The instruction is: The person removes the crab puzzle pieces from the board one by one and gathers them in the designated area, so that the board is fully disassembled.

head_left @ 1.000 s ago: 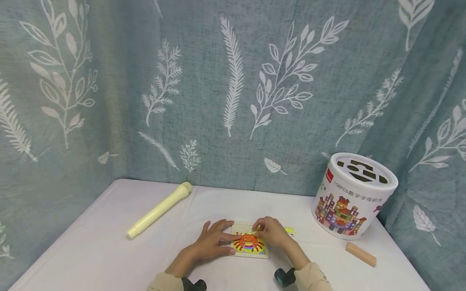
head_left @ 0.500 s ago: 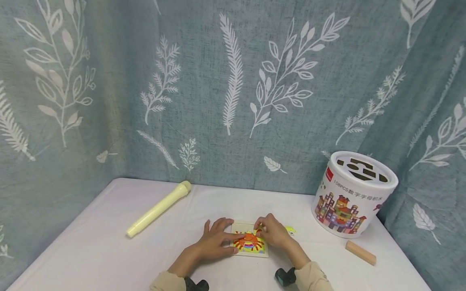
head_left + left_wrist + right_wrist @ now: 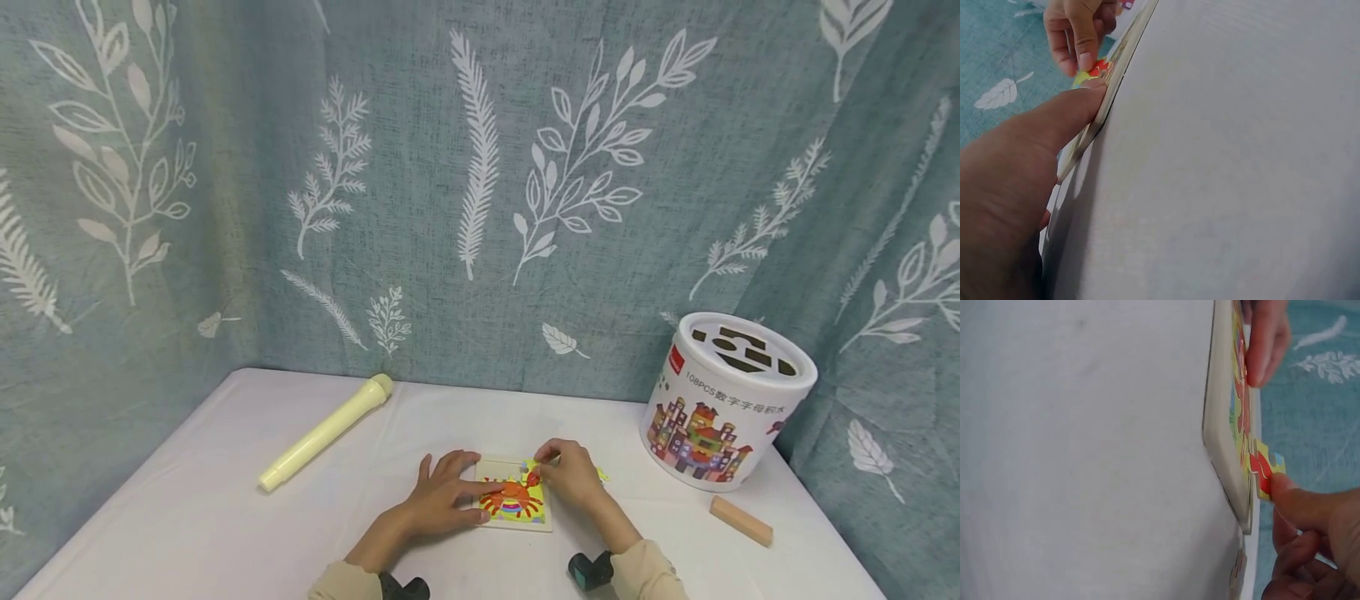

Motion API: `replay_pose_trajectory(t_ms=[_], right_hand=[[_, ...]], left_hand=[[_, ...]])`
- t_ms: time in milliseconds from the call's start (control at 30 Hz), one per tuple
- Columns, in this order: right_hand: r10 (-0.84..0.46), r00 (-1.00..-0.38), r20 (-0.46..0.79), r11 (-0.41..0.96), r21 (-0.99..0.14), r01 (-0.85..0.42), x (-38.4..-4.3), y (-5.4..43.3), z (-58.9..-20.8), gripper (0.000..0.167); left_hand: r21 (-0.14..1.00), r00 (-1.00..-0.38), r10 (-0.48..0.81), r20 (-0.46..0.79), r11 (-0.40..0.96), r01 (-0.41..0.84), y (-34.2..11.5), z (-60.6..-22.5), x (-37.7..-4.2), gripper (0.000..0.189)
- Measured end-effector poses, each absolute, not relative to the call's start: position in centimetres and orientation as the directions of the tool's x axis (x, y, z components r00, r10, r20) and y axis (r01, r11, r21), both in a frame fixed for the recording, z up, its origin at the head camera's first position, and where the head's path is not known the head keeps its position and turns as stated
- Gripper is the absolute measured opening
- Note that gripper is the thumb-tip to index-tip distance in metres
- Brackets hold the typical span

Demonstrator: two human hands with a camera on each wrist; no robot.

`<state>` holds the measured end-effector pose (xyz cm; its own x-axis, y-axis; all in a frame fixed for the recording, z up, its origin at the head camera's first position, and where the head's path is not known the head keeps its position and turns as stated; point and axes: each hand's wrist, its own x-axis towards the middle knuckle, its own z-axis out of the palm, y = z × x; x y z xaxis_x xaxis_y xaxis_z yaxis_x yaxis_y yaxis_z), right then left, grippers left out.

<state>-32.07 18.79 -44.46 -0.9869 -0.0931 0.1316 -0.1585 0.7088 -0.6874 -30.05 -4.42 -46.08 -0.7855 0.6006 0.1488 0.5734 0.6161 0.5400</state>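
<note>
A square wooden jigsaw puzzle (image 3: 516,504) with an orange crab picture lies on the table in the head view. My left hand (image 3: 447,497) rests on its left side, the index finger stretched over the crab and the thumb at the near left edge. Between thumb and fingers, my right hand (image 3: 572,473) pinches a yellow puzzle piece (image 3: 1262,469) with a red claw on it. That piece is tilted up at the board's upper right corner, as the right wrist view shows. Another yellow piece (image 3: 602,474) lies behind the right hand, mostly hidden.
A pale yellow stick with a rounded end (image 3: 326,433) lies at the left. On the right stand a white printed block bucket (image 3: 723,408) with a holed lid and, before it, a wooden block (image 3: 741,522). A leaf-patterned curtain (image 3: 450,208) hangs behind the white-covered table (image 3: 225,517).
My right hand has moved slightly right and raised the claw piece, which now shows more clearly at the board's upper right. The left hand stays on the puzzle, almost still.
</note>
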Motion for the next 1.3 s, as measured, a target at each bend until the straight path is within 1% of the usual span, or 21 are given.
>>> replay_pose_trajectory(t_ms=[67, 167, 267, 433, 600, 733, 867, 1000, 1133, 1233, 1300], right_hand=[[-0.065, -0.991, 0.120, 0.663, -0.737, -0.133, -32.2, 19.0, -44.6, 0.010], [-0.032, -0.997, 0.068, 0.566, -0.821, -0.074, -32.5, 19.7, -44.6, 0.007], [0.009, -1.000, -0.011, 0.485, -0.874, 0.014, -32.7, 21.2, -44.1, 0.010], [0.114, -0.988, -0.108, 0.491, -0.858, 0.150, -32.4, 25.8, -42.7, 0.017], [0.189, -0.970, -0.153, 0.522, -0.821, 0.231, -31.9, 29.7, -42.5, 0.015], [0.227, -0.968, -0.103, 0.592, -0.775, 0.221, -31.5, 30.6, -43.3, 0.013], [0.248, -0.969, 0.003, 0.647, -0.744, 0.164, -31.2, 30.0, -44.0, 0.013], [0.259, -0.962, 0.088, 0.673, -0.730, 0.114, -31.1, 29.4, -44.4, 0.013], [0.259, -0.957, 0.130, 0.692, -0.716, 0.091, -30.9, 29.4, -44.6, 0.012], [0.270, -0.952, 0.145, 0.712, -0.696, 0.096, -30.6, 29.3, -44.4, 0.012], [0.272, -0.947, 0.170, 0.728, -0.680, 0.087, -30.4, 29.1, -44.1, 0.012]], left_hand=[[0.539, -0.787, 0.599, 0.144, 0.619, 0.570, -4.4, -46.1, -30.1, 0.043], [0.543, -0.791, 0.596, 0.139, 0.622, 0.564, -4.3, -46.2, -30.1, 0.043], [0.546, -0.793, 0.594, 0.140, 0.621, 0.562, -4.4, -46.2, -30.1, 0.042], [0.546, -0.791, 0.594, 0.149, 0.617, 0.566, -4.6, -46.3, -29.9, 0.042], [0.547, -0.798, 0.583, 0.154, 0.622, 0.560, -4.8, -46.2, -29.9, 0.041], [0.549, -0.797, 0.584, 0.153, 0.620, 0.560, -5.0, -46.4, -30.0, 0.041], [0.552, -0.797, 0.585, 0.150, 0.619, 0.559, -5.1, -46.4, -30.0, 0.041], [0.558, -0.802, 0.579, 0.147, 0.621, 0.551, -5.1, -46.3, -30.0, 0.041], [0.576, -0.800, 0.580, 0.150, 0.607, 0.548, -4.9, -46.3, -29.9, 0.040], [0.590, -0.793, 0.588, 0.161, 0.587, 0.555, -4.7, -46.5, -30.0, 0.040], [0.595, -0.788, 0.592, 0.168, 0.576, 0.560, -4.4, -46.5, -30.1, 0.043]])
